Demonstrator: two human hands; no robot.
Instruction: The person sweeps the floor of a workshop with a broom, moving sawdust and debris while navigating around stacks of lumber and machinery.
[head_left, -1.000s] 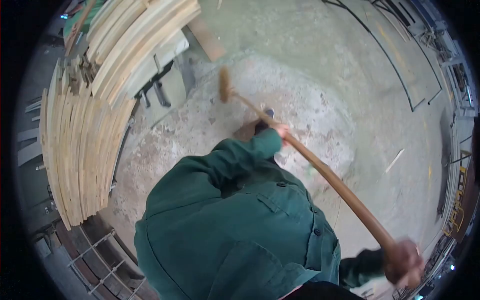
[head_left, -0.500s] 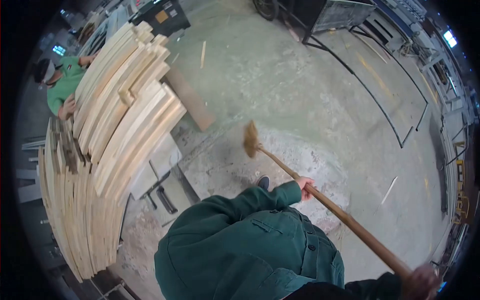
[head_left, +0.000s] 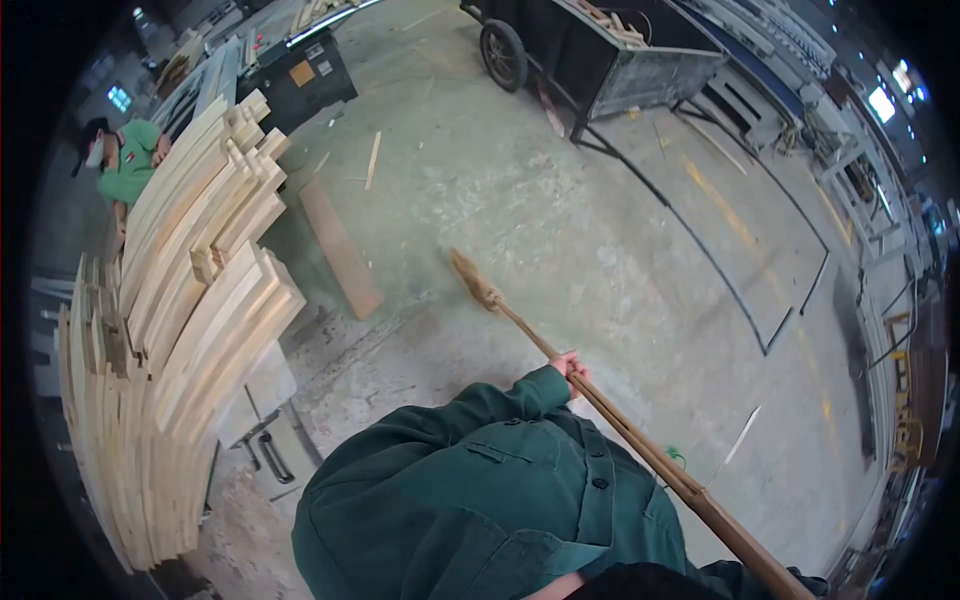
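My left hand (head_left: 572, 374) is closed around the wooden handle of a long broom (head_left: 640, 440). The broom slants from the lower right up to the middle of the view. Its straw-coloured head (head_left: 474, 281) is at or just above the concrete floor, and whether it touches cannot be made out. Near the thick end of the handle, at the bottom right, a dark sleeve (head_left: 735, 575) shows, but my right hand is beyond the frame edge. Left of me stands a big stack of curved pale wooden pieces (head_left: 190, 290).
A co-worker in a green shirt (head_left: 130, 165) stands behind the stack. A brown board (head_left: 338, 250) and thin wood strips (head_left: 373, 160) lie on the floor. A black wheeled cart (head_left: 640, 75) with a long metal frame (head_left: 690, 235) is ahead right. A pale strip (head_left: 742, 436) lies to the right.
The broom head has swung left and slightly forward, and my left hand has shifted left and up with it. My right hand has dropped out of view. The camera view has also shifted.
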